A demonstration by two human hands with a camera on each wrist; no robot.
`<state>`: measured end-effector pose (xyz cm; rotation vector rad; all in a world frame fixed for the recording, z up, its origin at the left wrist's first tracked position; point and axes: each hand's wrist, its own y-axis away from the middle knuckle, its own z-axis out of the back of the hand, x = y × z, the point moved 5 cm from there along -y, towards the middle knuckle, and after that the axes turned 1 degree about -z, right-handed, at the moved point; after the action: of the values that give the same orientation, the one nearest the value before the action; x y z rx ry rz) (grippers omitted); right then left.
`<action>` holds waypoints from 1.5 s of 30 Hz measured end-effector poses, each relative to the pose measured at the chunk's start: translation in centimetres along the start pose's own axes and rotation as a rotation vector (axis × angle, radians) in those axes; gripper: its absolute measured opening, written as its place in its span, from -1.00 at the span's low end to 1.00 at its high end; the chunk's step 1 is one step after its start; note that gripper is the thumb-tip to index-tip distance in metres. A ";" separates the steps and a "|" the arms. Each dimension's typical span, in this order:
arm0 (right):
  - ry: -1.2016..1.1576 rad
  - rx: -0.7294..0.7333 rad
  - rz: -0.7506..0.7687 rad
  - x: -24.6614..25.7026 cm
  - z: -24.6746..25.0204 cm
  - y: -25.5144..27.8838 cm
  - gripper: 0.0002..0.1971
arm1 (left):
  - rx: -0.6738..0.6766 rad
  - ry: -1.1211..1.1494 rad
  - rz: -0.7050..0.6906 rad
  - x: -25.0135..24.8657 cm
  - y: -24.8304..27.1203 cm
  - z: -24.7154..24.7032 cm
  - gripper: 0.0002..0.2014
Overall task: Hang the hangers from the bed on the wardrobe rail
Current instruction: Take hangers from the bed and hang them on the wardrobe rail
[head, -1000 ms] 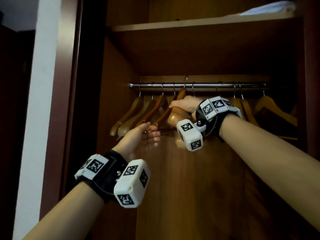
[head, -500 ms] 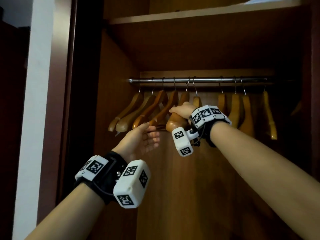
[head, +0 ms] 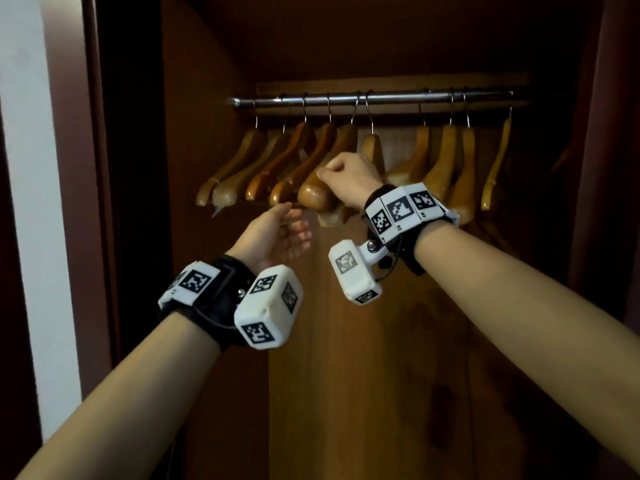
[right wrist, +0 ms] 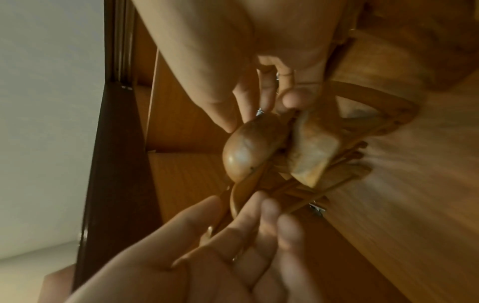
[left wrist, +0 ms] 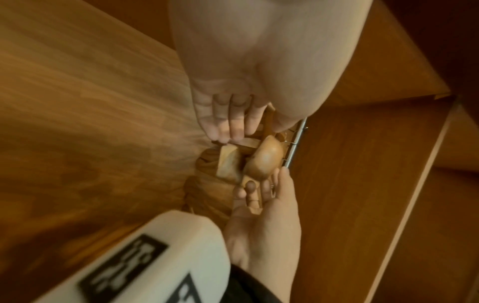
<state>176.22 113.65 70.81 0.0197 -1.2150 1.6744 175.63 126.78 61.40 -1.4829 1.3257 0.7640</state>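
A metal rail (head: pixel 381 98) crosses the wardrobe, with several wooden hangers on it. My right hand (head: pixel 323 173) grips the arm of one wooden hanger (head: pixel 317 195) near the middle of the rail, thumb on one side and fingers on the other. Its hook is over the rail. That hanger's rounded end (right wrist: pixel 251 149) fills the right wrist view, just past my fingertips. My left hand (head: pixel 292 226) is open, palm up, just below the hanger ends. In the left wrist view its fingers (left wrist: pixel 259 194) lie close under the rounded hanger end (left wrist: pixel 264 162); whether they touch is unclear.
More hangers (head: pixel 249 168) hang to the left of the held one, and several hangers (head: pixel 446 157) hang edge-on to the right. The wardrobe's side wall (head: pixel 204 202) is close on the left, the back panel (head: pixel 381 358) behind. A white wall (head: pixel 34 202) lies outside the door frame.
The held hanger's hook, above the rail a second ago, now sits on it. My right hand has come down slightly with it. The left hand has barely moved; the view has tipped down.
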 end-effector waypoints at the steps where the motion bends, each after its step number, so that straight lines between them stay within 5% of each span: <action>1: -0.029 -0.010 -0.004 -0.2 0.1 0.5 -0.82 | -0.001 0.003 0.006 0.4 0.2 -0.1 -0.74; 10: -0.394 0.153 -0.140 -4.5 -2.4 11.5 -0.71 | 0.161 0.042 0.089 6.5 3.7 -2.1 -0.70; 19: -0.583 -0.017 -0.478 -14.3 4.1 25.4 -0.73 | 0.341 0.013 0.313 16.4 11.0 -9.5 -0.83; 31: -0.722 -0.491 -0.664 -20.0 27.1 45.6 -0.75 | 0.759 0.034 0.414 22.6 29.8 -31.8 -0.80; 45: -0.488 -1.282 -0.952 -19.6 58.3 83.2 -0.79 | 1.214 0.016 0.977 36.0 67.4 -60.3 -0.80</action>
<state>96.30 61.08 31.30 0.1878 -2.0086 -0.0906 109.28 61.84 32.11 0.1651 1.9782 0.3191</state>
